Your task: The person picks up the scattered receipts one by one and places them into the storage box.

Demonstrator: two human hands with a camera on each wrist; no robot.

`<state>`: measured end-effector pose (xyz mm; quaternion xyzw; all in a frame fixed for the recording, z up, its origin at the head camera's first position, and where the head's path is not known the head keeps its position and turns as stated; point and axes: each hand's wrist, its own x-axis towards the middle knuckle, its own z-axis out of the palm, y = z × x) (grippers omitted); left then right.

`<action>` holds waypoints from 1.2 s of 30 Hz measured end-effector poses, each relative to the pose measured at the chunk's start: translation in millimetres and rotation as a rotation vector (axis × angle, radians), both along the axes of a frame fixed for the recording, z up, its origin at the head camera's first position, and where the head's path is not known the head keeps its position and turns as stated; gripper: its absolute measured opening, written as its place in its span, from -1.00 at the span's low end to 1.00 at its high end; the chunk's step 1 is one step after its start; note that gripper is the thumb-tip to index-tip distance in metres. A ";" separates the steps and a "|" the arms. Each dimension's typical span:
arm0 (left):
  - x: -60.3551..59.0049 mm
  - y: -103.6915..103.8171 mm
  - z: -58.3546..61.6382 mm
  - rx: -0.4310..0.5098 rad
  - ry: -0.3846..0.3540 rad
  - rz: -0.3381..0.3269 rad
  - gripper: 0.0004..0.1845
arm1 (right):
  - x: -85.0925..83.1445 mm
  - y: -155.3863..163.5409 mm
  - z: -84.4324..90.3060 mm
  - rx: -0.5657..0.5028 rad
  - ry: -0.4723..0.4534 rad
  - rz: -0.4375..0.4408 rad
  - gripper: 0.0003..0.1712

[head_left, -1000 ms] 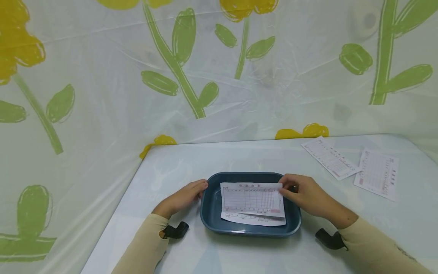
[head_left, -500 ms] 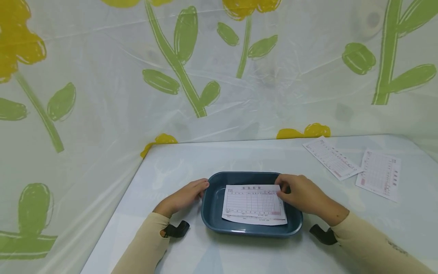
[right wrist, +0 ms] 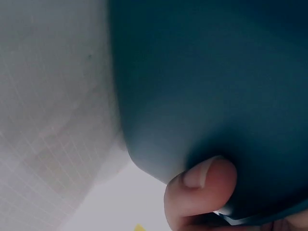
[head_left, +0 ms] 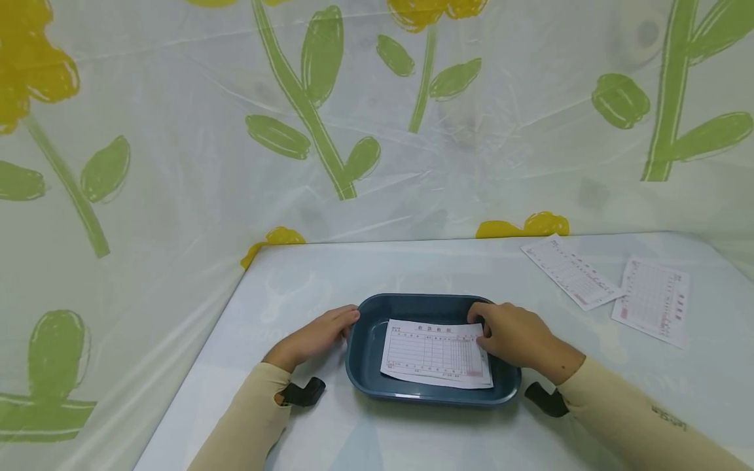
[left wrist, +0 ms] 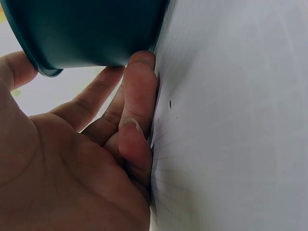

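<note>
Pinched between the thumb and fingers of the right hand [head_left: 511, 337] is the far right corner of a white printed form sheet with a ruled grid and a red heading [head_left: 432, 350]. The fingers curl over that corner, just inside the right end of a dark blue rounded-rectangular plastic tray [head_left: 362, 340]. The sheet lies flat in the tray's basin, its long axis running left to right along the tray's own long axis. It extends leftward from the grip toward the other hand. A second white sheet shows as a thin edge beneath its near side, so the tray holds at least two forms and nothing else that can be seen.

The left hand [head_left: 315, 337] lies on the table beside the tray's left end, fingertips touching the rim; the left wrist view shows the fingers [left wrist: 139, 96] loosely bent against the tray's outer wall and underside, bracing it rather than closing round it. In the right wrist view a thumb [right wrist: 202, 195] rests against the tray's blue wall.

Both hands are at the tray, the right nearer to the paper — it alone touches it. Well apart on the pale table [head_left: 330, 275], toward the far right, lie two loose white forms [head_left: 568, 271] [head_left: 650, 301], side by side and not overlapping.
</note>
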<state>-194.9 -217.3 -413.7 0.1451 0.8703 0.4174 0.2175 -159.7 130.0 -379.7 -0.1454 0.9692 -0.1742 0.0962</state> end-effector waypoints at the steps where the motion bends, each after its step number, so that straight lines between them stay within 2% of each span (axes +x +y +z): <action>1: -0.1 -0.1 -0.2 0.001 0.000 0.000 -0.61 | -0.1 -0.3 -0.3 0.008 -0.001 0.000 -0.68; 9: -0.6 -0.5 -2.0 -0.006 -0.002 0.001 -0.58 | 0.1 -2.1 -3.6 0.037 0.001 -0.004 -0.67; 21: 0.3 -0.3 -0.5 0.006 0.000 -0.005 -0.59 | 1.1 -1.6 -6.2 -0.015 -0.035 -0.018 -0.53; 36: -1.1 1.5 -2.8 -0.006 0.002 0.009 -0.60 | 1.2 7.8 -10.8 -0.093 -0.012 0.012 -0.66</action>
